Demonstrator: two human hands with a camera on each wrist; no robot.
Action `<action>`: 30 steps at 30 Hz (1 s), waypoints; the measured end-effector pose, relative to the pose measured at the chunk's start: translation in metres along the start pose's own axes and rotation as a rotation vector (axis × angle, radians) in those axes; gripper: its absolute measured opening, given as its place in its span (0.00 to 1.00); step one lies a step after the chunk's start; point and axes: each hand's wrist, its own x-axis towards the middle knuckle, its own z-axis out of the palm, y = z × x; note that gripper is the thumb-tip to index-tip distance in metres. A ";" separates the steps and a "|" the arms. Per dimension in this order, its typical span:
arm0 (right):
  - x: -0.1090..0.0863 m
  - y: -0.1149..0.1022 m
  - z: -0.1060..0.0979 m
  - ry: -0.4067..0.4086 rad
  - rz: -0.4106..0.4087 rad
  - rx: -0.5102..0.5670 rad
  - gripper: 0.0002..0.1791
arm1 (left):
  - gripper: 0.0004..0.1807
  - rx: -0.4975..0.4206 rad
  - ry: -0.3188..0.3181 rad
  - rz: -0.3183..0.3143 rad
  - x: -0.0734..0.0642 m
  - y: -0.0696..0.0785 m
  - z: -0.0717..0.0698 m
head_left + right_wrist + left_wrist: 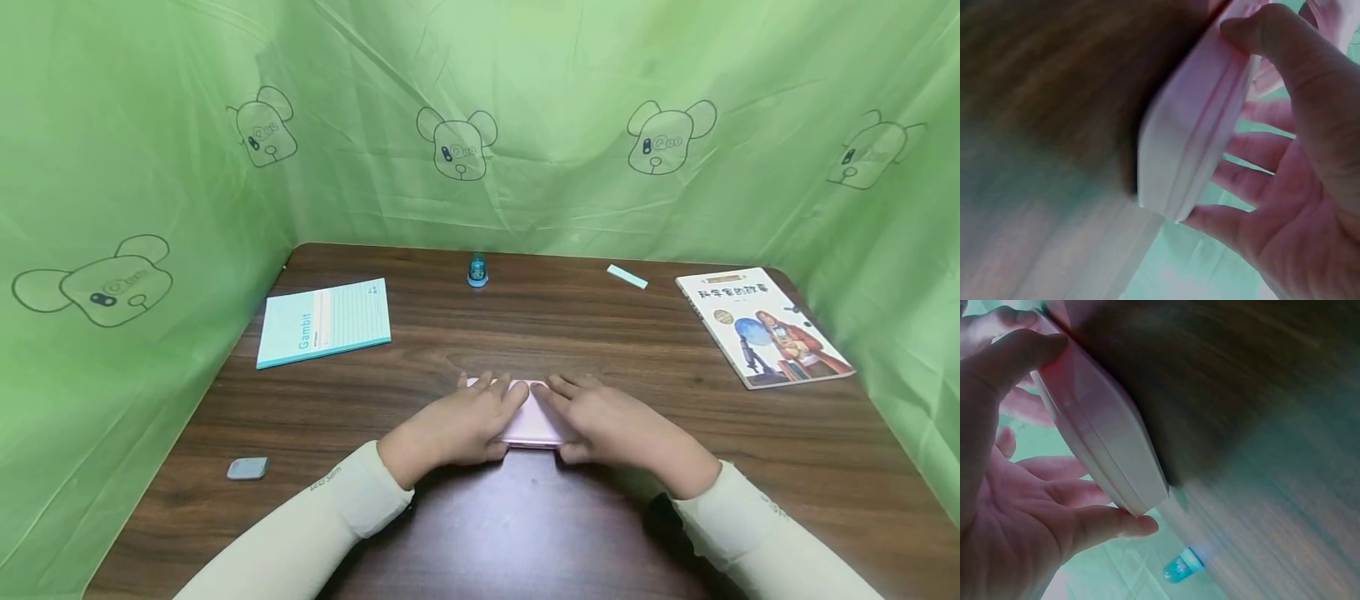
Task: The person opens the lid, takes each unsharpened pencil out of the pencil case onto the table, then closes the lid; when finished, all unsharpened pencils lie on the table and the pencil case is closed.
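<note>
Box: the pink box (pixel 534 421) lies on the desk (pixel 555 329), straight ahead of the person, between the two hands and partly covered by both.
Long axis: appears to run left to right, from one grip toward the other; the fingers cover much of the ends, so its full length cannot be read from the head view.
Left grip: the left grip (pixel 467 429) holds the box's left part, thumb against the near side, fingers spread over the top toward the far edge; the box lies to its right.
Right grip: the right grip (pixel 611 425) mirrors this, grasping the right part with thumb at the near side and fingers on top; the box lies to its left.
Nearer hand: neither; both touch the box, a strip of lid showing between them.
Far left: a notebook (pixel 326 325), well apart from the left grip.
Near left: a grey block (pixel 247 468) close to the desk's left edge.
Back: a blue capsule (pixel 477 271) beyond the box, too small to identify, and a pale strip (pixel 627 277) to its right.
Far right: a book (pixel 765 329), cover up.
</note>
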 end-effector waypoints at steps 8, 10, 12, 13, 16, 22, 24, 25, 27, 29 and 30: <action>0.002 0.014 -0.013 -0.090 0.042 0.192 0.43 | 0.35 -0.060 0.012 -0.019 0.002 -0.004 -0.001; 0.002 0.018 -0.014 -0.107 0.042 0.261 0.40 | 0.36 -0.088 0.027 -0.010 0.000 -0.008 0.001; 0.002 0.022 -0.016 -0.101 0.034 0.323 0.37 | 0.41 -0.130 0.039 -0.018 -0.004 -0.013 0.002; 0.001 0.025 -0.017 -0.093 0.032 0.351 0.35 | 0.45 -0.157 0.044 -0.034 -0.006 -0.016 0.002; -0.002 0.033 -0.021 -0.052 0.031 0.408 0.29 | 0.61 -0.207 0.068 -0.119 -0.015 -0.026 -0.002; -0.007 0.049 -0.031 0.043 0.130 0.504 0.18 | 0.65 -0.198 0.129 -0.317 -0.031 -0.043 -0.008; -0.007 0.054 -0.033 0.086 0.175 0.525 0.15 | 0.64 -0.182 0.134 -0.343 -0.032 -0.044 -0.007; -0.006 0.057 -0.034 0.111 0.186 0.526 0.14 | 0.63 -0.173 0.134 -0.346 -0.032 -0.044 -0.005; -0.004 0.062 -0.035 0.153 0.215 0.531 0.14 | 0.65 -0.160 0.134 -0.348 -0.032 -0.044 -0.003; -0.001 0.068 -0.035 0.181 0.251 0.535 0.15 | 0.65 -0.153 0.130 -0.347 -0.030 -0.042 0.000; 0.000 0.070 -0.035 0.191 0.268 0.539 0.16 | 0.64 -0.149 0.126 -0.344 -0.029 -0.042 0.001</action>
